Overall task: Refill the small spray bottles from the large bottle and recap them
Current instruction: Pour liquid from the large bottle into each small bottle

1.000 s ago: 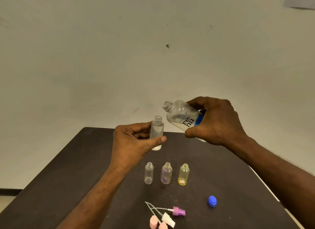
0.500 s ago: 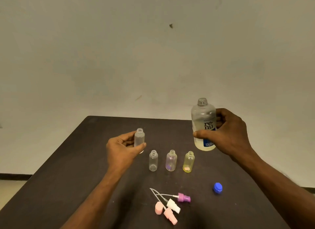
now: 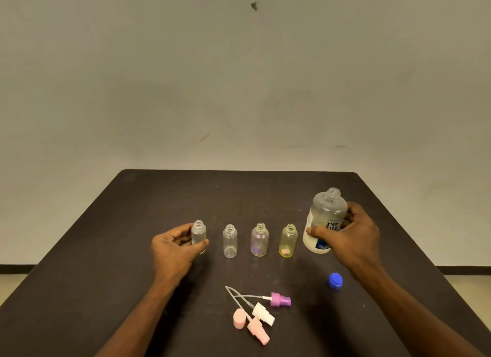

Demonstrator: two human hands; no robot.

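Observation:
Four small uncapped spray bottles stand in a row on the dark table (image 3: 127, 250). My left hand (image 3: 175, 247) grips the leftmost frosted bottle (image 3: 198, 233), upright at table level. To its right stand a clear bottle (image 3: 230, 241), a purple-tinted bottle (image 3: 259, 239) and a yellow bottle (image 3: 288, 240). My right hand (image 3: 350, 237) holds the large open bottle (image 3: 325, 218), upright on the table at the row's right end. Its blue cap (image 3: 335, 280) lies in front of it.
Near the front edge lie several loose spray heads: a purple one (image 3: 280, 301), a white one (image 3: 263, 313) and a pink one (image 3: 257, 330), plus a pink cap (image 3: 239, 318). A plain wall rises behind the table.
Both hands have come down from pouring height. The large bottle went from tilted to upright and now rests on the table; the frosted bottle has dropped to the row's left end.

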